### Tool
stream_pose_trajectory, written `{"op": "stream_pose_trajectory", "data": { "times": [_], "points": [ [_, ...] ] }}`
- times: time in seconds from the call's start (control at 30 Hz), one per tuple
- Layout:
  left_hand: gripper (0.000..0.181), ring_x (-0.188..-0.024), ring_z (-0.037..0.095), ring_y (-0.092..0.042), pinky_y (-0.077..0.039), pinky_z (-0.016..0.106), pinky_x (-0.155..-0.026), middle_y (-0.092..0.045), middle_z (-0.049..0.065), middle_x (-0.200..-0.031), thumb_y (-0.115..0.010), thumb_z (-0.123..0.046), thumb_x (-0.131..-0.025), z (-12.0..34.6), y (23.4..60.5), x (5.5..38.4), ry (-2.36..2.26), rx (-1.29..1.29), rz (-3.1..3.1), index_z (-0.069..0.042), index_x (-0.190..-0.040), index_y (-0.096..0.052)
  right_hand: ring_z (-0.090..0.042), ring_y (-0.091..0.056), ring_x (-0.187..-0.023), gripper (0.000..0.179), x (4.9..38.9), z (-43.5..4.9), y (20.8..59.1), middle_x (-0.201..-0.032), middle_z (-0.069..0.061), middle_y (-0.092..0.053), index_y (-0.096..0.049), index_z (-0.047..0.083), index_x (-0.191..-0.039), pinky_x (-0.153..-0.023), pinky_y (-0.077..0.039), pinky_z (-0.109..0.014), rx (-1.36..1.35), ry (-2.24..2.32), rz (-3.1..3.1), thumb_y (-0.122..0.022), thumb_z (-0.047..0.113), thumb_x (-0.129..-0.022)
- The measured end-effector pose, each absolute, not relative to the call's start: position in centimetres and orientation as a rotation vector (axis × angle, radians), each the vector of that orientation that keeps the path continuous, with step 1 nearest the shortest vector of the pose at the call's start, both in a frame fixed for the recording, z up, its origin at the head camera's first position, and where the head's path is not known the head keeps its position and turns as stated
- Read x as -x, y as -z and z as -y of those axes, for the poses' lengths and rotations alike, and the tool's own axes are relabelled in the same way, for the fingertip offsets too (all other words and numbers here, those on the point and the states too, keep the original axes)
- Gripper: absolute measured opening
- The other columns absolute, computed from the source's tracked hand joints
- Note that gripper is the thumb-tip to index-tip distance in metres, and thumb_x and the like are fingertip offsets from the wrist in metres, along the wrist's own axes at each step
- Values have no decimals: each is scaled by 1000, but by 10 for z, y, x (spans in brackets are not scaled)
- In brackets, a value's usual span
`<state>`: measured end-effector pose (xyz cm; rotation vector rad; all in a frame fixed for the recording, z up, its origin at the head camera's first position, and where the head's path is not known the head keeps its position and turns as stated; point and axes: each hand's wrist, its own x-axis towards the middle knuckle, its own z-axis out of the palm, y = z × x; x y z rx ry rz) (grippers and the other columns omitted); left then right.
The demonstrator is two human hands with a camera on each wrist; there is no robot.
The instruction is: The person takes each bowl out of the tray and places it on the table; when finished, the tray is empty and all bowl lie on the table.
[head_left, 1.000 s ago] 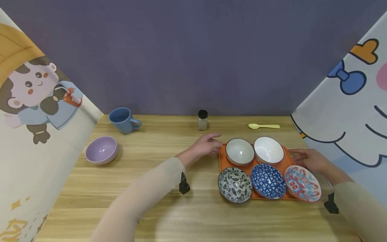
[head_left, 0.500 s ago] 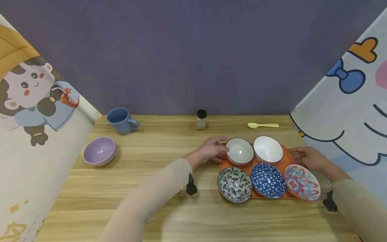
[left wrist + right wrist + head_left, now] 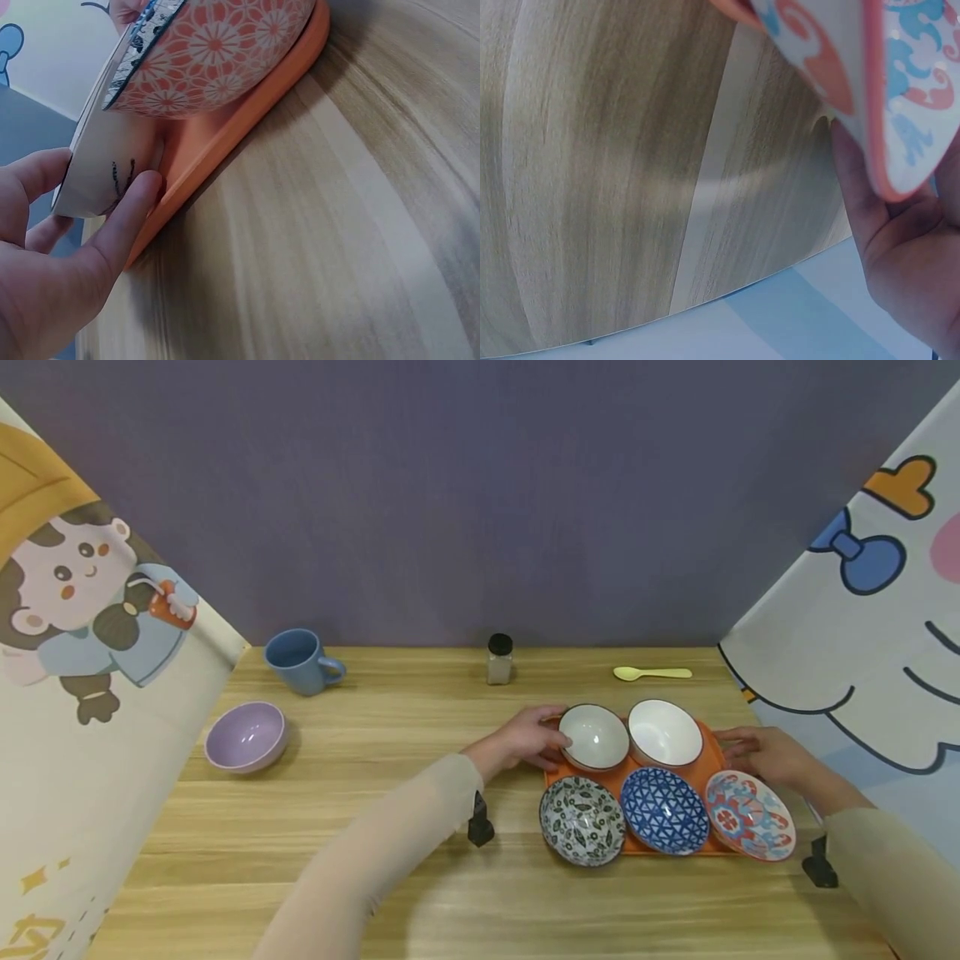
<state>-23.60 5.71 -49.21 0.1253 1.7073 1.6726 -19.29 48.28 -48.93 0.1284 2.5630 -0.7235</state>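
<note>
My left hand [image 3: 528, 739] is at the left side of a grey-white bowl with a dark rim [image 3: 600, 735], which stands at the back left of an orange tray [image 3: 709, 752]. In the left wrist view, its fingers lie at this bowl's rim while the thumb [image 3: 131, 206] bears on the lower outside [image 3: 105, 154]. At the tray's right edge is my right hand [image 3: 776, 756], its fingertips partly hidden behind the red-and-blue patterned bowl [image 3: 750, 814]; I cannot tell whether it grips the tray. A white bowl [image 3: 667, 731], a leaf-patterned bowl [image 3: 583, 818] and a blue triangle-patterned bowl [image 3: 666, 810] share the tray.
Further left on the wooden table are a purple bowl [image 3: 247, 737] and a blue mug [image 3: 303, 662]. A black-capped jar [image 3: 499, 660] and a yellow spoon [image 3: 652, 673] lie near the back wall. Printed panels flank both sides.
My left hand has moved right, from beside the tray's left edge onto the side of the grey-white bowl. The right hand and the bowls stay about where they were.
</note>
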Motion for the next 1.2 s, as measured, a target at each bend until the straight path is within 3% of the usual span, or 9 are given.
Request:
{"op": "stream_pose_trajectory", "data": {
  "times": [0.5,0.77,0.97,1.07,1.2],
  "points": [
    [67,-84,30,-72,-67,44,-81,-48,12,-151,-65,-3,-97,-61,497,230,-1765,-58,-1635,-22,-157,-43,-41,-67,-104,59,192,-481,490,-125,-34,-63,-48,-2,-149,-77,-65,-43,-117,742,-2565,-68,11,-95],
    [64,-78,29,-72,-67,42,-78,-52,11,-146,-67,-3,-96,-62,497,228,-1816,-33,-1624,-23,-153,-49,-43,-66,-106,61,192,-484,491,-127,-35,-62,-46,0,-151,-78,-65,-43,-133,723,-2565,-68,16,-96],
    [60,-71,25,-71,-67,41,-74,-64,10,-125,-67,-4,-96,-60,491,227,-1862,-14,-1618,-20,-151,-52,-40,-67,-102,62,191,-486,494,-127,-35,-62,-44,1,-152,-77,-65,-43,-147,731,-2552,-67,16,-97],
    [59,-70,25,-70,-67,42,-75,-68,14,-109,-65,-5,-96,-57,483,227,-1879,-32,-1601,-21,-152,-52,-42,-66,-104,61,191,-486,494,-126,-35,-62,-45,0,-151,-77,-65,-44,-131,717,-2570,-67,15,-97],
    [57,-71,25,-71,-67,43,-77,-70,17,-101,-67,-7,-96,-48,472,226,-1916,-46,-1570,-23,-150,-54,-47,-64,-107,61,193,-486,493,-126,-35,-63,-46,-1,-151,-77,-64,-46,-94,679,-2594,-68,15,-95]
  ]
}}
